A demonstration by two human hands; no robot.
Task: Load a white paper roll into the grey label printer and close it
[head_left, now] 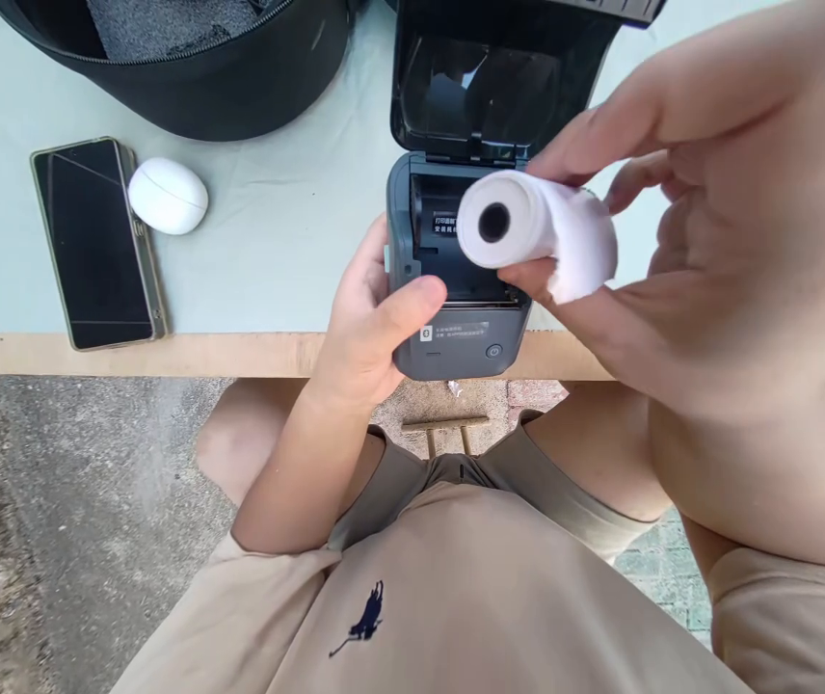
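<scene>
A small dark grey printer sits at the table's near edge with its lid swung up and its paper bay bare. My left hand grips the printer's left side, thumb across its front corner. Just above the open bay my right hand pinches a white paper roll, whose dark core faces the camera.
A black phone lies on the pale green table at the left, a white oval case beside it. A black zipped bag stands at the back left. The wooden table edge runs over bare ground.
</scene>
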